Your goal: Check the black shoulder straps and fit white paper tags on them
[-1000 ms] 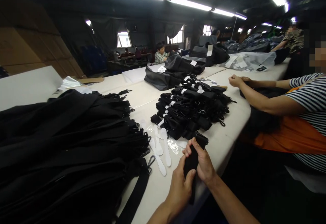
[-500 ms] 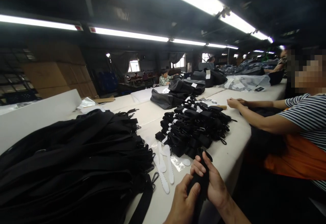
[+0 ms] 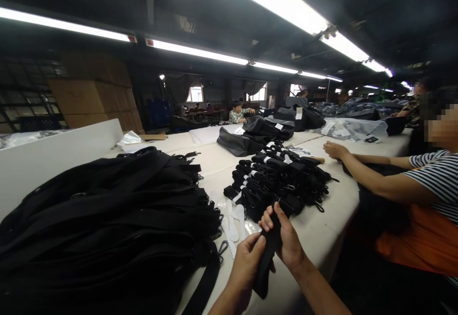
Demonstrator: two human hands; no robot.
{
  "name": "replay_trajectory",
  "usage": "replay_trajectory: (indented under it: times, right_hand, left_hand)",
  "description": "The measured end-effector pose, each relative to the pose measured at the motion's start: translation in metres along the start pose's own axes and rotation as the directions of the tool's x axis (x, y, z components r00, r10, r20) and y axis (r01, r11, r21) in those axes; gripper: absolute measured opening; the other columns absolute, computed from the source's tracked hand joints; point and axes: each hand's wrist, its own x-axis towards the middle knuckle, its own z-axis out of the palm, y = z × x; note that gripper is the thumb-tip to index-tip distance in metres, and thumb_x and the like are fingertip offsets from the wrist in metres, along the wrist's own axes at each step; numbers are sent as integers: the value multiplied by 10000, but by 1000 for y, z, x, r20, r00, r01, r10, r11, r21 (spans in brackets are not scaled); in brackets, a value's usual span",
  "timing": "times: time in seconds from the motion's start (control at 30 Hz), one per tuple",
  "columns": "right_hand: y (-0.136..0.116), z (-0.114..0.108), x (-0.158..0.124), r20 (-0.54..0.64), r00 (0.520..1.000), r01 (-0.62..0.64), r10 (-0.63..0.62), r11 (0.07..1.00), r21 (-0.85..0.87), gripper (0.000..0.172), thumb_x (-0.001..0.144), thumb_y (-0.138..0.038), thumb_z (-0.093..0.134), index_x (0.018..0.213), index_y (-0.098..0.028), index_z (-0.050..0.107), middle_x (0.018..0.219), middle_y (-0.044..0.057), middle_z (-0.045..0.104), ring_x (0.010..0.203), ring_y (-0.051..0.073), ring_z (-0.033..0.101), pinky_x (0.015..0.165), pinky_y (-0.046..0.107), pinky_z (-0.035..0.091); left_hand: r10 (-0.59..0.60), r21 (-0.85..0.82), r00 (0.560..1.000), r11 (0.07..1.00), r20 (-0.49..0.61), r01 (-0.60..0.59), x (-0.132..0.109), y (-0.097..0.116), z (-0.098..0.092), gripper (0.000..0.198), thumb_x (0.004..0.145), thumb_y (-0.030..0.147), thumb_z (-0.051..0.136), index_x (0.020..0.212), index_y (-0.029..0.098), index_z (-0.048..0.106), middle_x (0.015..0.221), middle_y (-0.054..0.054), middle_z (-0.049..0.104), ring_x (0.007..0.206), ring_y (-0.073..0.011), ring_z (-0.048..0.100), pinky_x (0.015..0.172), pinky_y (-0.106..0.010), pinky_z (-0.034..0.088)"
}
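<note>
A folded black webbing strap (image 3: 269, 253) is held between my two hands above the table's front edge. My left hand (image 3: 246, 257) grips it from the left, thumb lying on top. Around its upper end are the closed fingers of my right hand (image 3: 286, 238). Just beyond lies a heap of bundled black straps (image 3: 282, 176) with white bands and metal clips. White plastic ties (image 3: 234, 224) with toothed edges lie left of my hands, partly covered by my left hand. A large pile of loose black straps (image 3: 107, 219) fills the left side, one strap end with a snap hook (image 3: 222, 250) hanging nearest me.
The cream-covered table (image 3: 332, 215) runs away from me. Grey bags (image 3: 239, 138) and a clear plastic bag (image 3: 352, 129) lie farther back. At the right sits a person in a striped shirt (image 3: 429, 176), forearms over the table. A white panel (image 3: 60, 162) borders the left pile.
Both hands have moved slightly up and left with the strap, whose lower end now shows below them. The camera view has shifted a little. The neighbour's hands stay together.
</note>
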Motion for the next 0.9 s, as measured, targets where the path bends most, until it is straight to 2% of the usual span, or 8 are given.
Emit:
replay_trajectory:
  times: [0.17,0.3,0.37,0.47,0.57,0.67,0.77,0.9]
  right_hand:
    - [11,25,13,87,996,27,-15,991,-129,343,862,-530,644,756,-210,581,583,-36,513,582,138,469,736,317,463]
    - [17,20,26,104,994,18,15,953,-302,395,852,-557,631,1020,-201,647,837,33,676,748,179,600,751,315,475]
    - [22,5,33,75,997,32,11,837,-546,448,850,-582,600,1083,-203,650,942,60,694,807,192,621,743,313,476]
    - [34,-20,44,-67,998,-55,-1,559,-827,345,755,-530,706,814,-190,702,787,70,691,779,234,626,692,330,443]
    - [53,-32,55,-161,986,-129,-54,378,-917,277,641,-376,816,562,-200,618,649,78,641,864,320,620,736,377,394]
    - [74,-29,61,-180,978,-149,-105,249,-957,241,596,-263,831,558,-208,599,661,74,631,941,359,595,803,421,361]
    - [88,-24,62,-152,981,-122,-118,230,-966,174,614,-216,795,602,-215,621,681,41,623,896,307,591,815,402,362]
    - [89,-24,58,-87,987,-33,-133,365,-930,178,691,-351,749,624,-219,650,746,18,641,812,228,585,767,336,412]
  left_hand:
    - [52,154,998,987,-43,-45,2,26,-21,480,809,595,627,957,138,608,581,30,547,431,-102,495,436,-219,409]
    - [242,266,943,947,-230,-179,0,56,-51,334,763,461,740,857,154,648,671,29,587,547,-84,513,501,-174,409]
    - [334,311,875,923,-349,-228,-1,69,-69,309,763,442,744,888,175,652,739,31,613,610,-91,542,539,-168,424]
    - [382,326,801,912,-460,-248,-3,81,-88,354,795,499,687,975,198,631,738,35,624,577,-103,562,516,-188,438]
    - [395,337,794,907,-462,-254,-3,80,-89,392,799,516,672,1015,190,648,772,14,662,584,-113,590,529,-205,458]
    - [412,381,810,888,-417,-256,0,71,-82,380,799,483,685,1023,177,691,857,-17,702,693,-140,624,602,-216,481]
    - [425,434,827,865,-368,-251,2,65,-77,333,817,444,679,1017,180,714,885,-21,714,777,-157,628,664,-219,483]
    - [413,466,861,850,-297,-247,2,63,-74,317,841,431,655,1029,181,710,876,-19,712,777,-168,626,666,-231,478]
